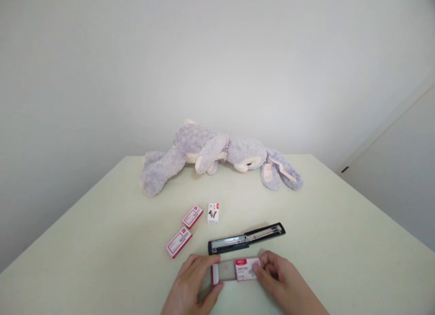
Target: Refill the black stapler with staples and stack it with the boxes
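Observation:
Between my hands is a red and white staples box (pixel 248 269), its inner tray (pixel 226 270) slid part way out to the left with grey contents showing. My left hand (pixel 192 283) grips the tray's white left end between thumb and fingers. At the other end, my right hand (pixel 283 278) pinches the printed sleeve with thumb and forefinger. Just beyond the box lies a black stapler (pixel 246 238), spread fully open with its metal inside facing up. Neither hand touches the stapler.
Two red and white boxes (pixel 179 242) (pixel 192 216) lie left of the stapler, corner to corner. A small white box (pixel 213 213) with a clip picture stands beside them. Along the back of the pale table (pixel 102 242), a grey plush rabbit (pixel 204 147) lies on its side near the wall.

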### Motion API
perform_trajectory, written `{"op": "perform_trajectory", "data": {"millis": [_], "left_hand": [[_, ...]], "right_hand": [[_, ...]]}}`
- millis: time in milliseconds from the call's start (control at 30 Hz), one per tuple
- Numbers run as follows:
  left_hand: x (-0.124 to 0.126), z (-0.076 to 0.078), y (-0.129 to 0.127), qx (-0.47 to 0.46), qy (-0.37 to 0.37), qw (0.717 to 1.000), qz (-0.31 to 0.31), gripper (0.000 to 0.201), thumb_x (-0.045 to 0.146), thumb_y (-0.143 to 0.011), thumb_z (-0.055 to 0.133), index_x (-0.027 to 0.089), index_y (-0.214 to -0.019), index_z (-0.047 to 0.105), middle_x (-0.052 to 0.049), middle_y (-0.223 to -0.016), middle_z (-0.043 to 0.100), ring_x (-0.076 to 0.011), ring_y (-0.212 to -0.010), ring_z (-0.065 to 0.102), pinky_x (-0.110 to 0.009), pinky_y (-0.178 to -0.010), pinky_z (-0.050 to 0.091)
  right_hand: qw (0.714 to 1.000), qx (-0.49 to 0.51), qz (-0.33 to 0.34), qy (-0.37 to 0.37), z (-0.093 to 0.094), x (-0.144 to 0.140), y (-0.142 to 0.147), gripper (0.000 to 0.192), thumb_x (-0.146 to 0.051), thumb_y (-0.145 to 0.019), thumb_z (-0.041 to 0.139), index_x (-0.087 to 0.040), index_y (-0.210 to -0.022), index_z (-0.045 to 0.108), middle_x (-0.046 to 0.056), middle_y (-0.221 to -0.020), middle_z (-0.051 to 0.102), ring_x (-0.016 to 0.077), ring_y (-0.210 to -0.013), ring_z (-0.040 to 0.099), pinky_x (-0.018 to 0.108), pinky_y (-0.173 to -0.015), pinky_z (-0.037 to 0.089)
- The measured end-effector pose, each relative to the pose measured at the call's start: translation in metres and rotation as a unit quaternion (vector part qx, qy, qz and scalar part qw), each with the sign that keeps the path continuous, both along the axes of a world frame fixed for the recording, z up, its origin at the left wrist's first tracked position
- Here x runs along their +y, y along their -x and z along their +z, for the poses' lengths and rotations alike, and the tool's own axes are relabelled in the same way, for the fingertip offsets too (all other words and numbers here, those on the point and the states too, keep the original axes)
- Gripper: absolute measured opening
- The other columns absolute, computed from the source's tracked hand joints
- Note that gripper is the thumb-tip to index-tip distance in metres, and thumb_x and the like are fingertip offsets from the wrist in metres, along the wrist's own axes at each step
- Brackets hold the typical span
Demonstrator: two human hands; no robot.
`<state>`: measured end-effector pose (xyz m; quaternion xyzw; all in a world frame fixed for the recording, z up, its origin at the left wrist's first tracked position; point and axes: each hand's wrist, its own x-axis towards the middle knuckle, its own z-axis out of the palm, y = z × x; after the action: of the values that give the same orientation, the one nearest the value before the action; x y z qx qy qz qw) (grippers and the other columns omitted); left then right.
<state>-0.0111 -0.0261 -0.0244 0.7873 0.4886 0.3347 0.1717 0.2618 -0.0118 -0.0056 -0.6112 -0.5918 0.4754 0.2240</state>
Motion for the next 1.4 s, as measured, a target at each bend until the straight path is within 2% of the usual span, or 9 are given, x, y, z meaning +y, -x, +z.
{"op": "perform_trajectory", "data": {"millis": [133,233,367,567,733,967,1167,1233,1400], "left_hand": [[-0.001,0.004,0.004,0.065,-0.044,0.996,0.048,0.057,0.026,-0.082,0.078,0.030,-0.135,0.061,-0.008,-0.128,0.069,-0.0260,-0.115,0.068,-0.039,-0.097,0.061],[0.000,0.007,0.002,0.103,-0.058,0.991,0.061,0.056,0.029,-0.082,0.078,0.028,-0.135,0.060,-0.008,-0.131,0.068,-0.0271,-0.118,0.066,-0.041,-0.097,0.060],[0.003,0.006,0.000,0.126,-0.067,0.988,0.053,0.055,0.029,-0.081,0.077,0.026,-0.133,0.061,-0.007,-0.131,0.070,-0.0270,-0.116,0.067,-0.040,-0.095,0.059],[0.004,0.003,0.002,0.132,-0.061,0.988,0.056,0.058,0.030,-0.081,0.076,0.026,-0.136,0.059,-0.008,-0.132,0.069,-0.0276,-0.116,0.066,-0.041,-0.095,0.058],[0.000,0.004,0.001,0.127,-0.053,0.989,0.052,0.051,0.030,-0.083,0.077,0.028,-0.132,0.063,-0.010,-0.130,0.067,-0.0278,-0.113,0.066,-0.039,-0.092,0.058],[0.002,0.007,0.001,0.102,-0.005,0.994,0.031,0.035,0.028,-0.086,0.077,0.030,-0.119,0.068,-0.002,-0.094,0.069,-0.0225,-0.089,0.069,-0.035,-0.080,0.056],[0.004,0.008,0.005,0.087,-0.011,0.996,0.020,0.035,0.029,-0.087,0.077,0.028,-0.120,0.066,-0.001,-0.096,0.072,-0.0216,-0.089,0.070,-0.035,-0.081,0.056],[0.003,0.009,0.009,0.078,-0.009,0.997,0.010,0.034,0.029,-0.088,0.076,0.028,-0.121,0.066,-0.001,-0.096,0.073,-0.0212,-0.089,0.070,-0.035,-0.081,0.057],[0.002,0.009,0.017,0.040,0.007,0.999,0.025,0.026,0.026,-0.096,0.066,0.029,-0.122,0.066,0.000,-0.095,0.076,-0.0181,-0.083,0.072,-0.031,-0.077,0.059]], "right_hand": [[0.994,-0.062,-0.047,-0.079,0.024,0.000,0.004,0.036,-0.053,-0.098,0.053,-0.022,-0.114,0.060,-0.007,-0.057,0.051,0.0169,-0.055,0.051,0.027,-0.056,0.032],[0.991,-0.059,-0.025,-0.117,0.036,0.007,0.025,0.042,-0.052,-0.101,0.050,-0.023,-0.129,0.062,-0.004,-0.063,0.058,0.0197,-0.060,0.056,0.028,-0.060,0.036],[0.993,-0.009,0.013,-0.120,0.032,0.019,0.061,0.039,-0.048,-0.101,0.050,-0.020,-0.119,0.071,0.002,-0.074,0.067,0.0206,-0.069,0.061,0.029,-0.065,0.041],[0.990,0.116,-0.025,-0.080,0.022,0.025,0.091,0.032,-0.044,-0.097,0.057,-0.017,-0.110,0.068,-0.007,-0.060,0.045,0.0143,-0.057,0.047,0.024,-0.055,0.036],[0.991,0.051,0.006,-0.122,0.032,0.029,0.101,0.016,-0.033,-0.096,0.058,-0.021,-0.095,0.069,-0.007,-0.061,0.049,0.0134,-0.059,0.050,0.023,-0.059,0.037],[0.979,-0.082,0.112,-0.146,0.046,0.021,0.079,0.009,-0.017,-0.086,0.061,-0.024,-0.087,0.067,-0.006,-0.060,0.055,0.0130,-0.057,0.053,0.023,-0.057,0.032],[0.964,-0.120,0.185,-0.151,0.042,0.010,0.064,0.020,-0.017,-0.086,0.060,-0.028,-0.094,0.074,-0.002,-0.069,0.067,0.0163,-0.064,0.058,0.024,-0.061,0.035],[0.973,-0.088,0.168,-0.134,0.042,0.007,0.050,0.017,-0.025,-0.092,0.059,-0.028,-0.100,0.073,-0.003,-0.068,0.065,0.0161,-0.063,0.057,0.024,-0.060,0.036],[0.994,-0.068,0.022,-0.085,0.029,-0.001,0.000,0.027,-0.047,-0.099,0.053,-0.024,-0.100,0.067,-0.003,-0.064,0.061,0.0166,-0.058,0.055,0.025,-0.056,0.036]]}}
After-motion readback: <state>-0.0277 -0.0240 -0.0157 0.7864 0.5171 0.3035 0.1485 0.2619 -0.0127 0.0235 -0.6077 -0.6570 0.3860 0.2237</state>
